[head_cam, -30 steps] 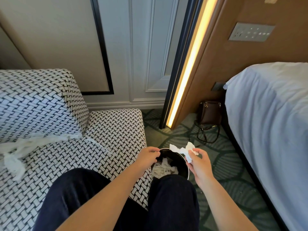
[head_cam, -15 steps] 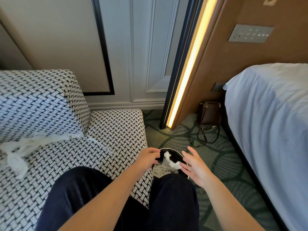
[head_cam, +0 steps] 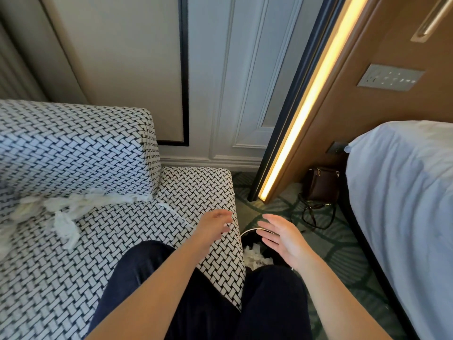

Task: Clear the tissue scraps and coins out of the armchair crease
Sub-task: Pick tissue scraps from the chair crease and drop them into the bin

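White tissue scraps (head_cam: 73,204) lie along the crease of the black-and-white woven armchair (head_cam: 122,241), between seat and backrest, at the left. A black bin (head_cam: 247,233) stands on the floor by the seat's right edge, with crumpled tissue (head_cam: 255,256) inside. My left hand (head_cam: 215,225) hovers over the seat's right corner, fingers relaxed, holding nothing. My right hand (head_cam: 284,238) is above the bin with fingers spread and empty. No coins show.
A bed with white linen (head_cam: 404,204) fills the right side. A brown handbag (head_cam: 321,185) sits on the patterned carpet against the wall. A lit strip (head_cam: 311,94) runs up the wooden panel. My dark-trousered knees are at the bottom.
My right hand dropped its tissue scrap into the bin and opened. My left hand let go of the bin rim and lifted towards the seat. The view tilted up.
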Tool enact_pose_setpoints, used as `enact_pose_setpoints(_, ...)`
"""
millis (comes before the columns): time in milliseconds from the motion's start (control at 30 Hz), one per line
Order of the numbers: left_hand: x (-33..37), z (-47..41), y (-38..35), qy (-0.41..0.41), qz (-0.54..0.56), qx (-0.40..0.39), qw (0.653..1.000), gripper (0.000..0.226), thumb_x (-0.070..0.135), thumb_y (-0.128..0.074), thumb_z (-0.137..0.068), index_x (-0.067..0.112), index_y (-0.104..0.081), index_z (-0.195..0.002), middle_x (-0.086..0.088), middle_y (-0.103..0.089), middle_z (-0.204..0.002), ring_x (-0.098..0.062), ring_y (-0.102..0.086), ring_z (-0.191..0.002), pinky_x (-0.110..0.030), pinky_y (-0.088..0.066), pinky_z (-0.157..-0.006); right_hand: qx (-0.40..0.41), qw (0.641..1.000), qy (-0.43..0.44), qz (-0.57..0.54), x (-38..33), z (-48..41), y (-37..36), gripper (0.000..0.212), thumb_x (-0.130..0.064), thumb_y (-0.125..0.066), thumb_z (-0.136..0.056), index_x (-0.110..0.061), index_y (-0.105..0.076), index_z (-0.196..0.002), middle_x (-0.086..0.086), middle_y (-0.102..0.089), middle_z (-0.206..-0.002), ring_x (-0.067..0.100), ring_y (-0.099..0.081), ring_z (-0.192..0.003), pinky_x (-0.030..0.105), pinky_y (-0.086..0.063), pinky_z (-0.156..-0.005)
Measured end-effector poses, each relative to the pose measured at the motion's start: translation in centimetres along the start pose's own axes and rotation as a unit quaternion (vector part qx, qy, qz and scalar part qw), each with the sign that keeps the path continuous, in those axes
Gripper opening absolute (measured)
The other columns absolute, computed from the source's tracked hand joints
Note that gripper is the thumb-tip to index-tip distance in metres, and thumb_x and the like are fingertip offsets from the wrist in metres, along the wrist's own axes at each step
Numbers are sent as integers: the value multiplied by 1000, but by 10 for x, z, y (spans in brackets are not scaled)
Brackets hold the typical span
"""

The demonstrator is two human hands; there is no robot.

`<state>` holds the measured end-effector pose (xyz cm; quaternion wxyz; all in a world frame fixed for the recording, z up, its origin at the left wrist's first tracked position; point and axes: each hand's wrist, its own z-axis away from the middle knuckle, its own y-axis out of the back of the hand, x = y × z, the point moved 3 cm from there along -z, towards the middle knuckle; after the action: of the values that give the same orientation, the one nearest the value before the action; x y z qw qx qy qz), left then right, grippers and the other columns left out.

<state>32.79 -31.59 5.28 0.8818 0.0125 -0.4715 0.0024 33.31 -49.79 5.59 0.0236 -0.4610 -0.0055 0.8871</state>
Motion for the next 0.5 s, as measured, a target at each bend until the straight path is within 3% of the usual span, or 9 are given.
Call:
enact_pose_setpoints(233,9,16,87,-40,64,65,995,17,16,-58,-91,21,-65,-106,2,-67,-107,-16,-64,-98,-29,-48,-86,-54,995,33,73,-13,2,-91,35,-26,-56,-94,-13,-52,-126,5,-63,-116,22,-62,-105,41,-44,-102)
enact_pose_setpoints(367,1,24,141,-43,100,105,989,15,13,-55,-92,21,-65,-100,-2,-68,-107,-16,-62,-89,-29,-48,-85,-86,990,34,111,-5,-3,-142,26,-28,-58,-93,-16,-57,-116,3,-66,-112,20,-64,-103,40,-46,-101)
enact_pose_setpoints(500,-19,29,193,-26,119,152,981,18,12,-53,-93,17,-65,-105,-1,-68,-102,-15,-60,-83,-26,-46,-77,-122,966,57,220,14,-14,-197,28,-29,-54,-94,-13,-59,-117,0,-64,-109,18,-60,-100,34,-48,-93)
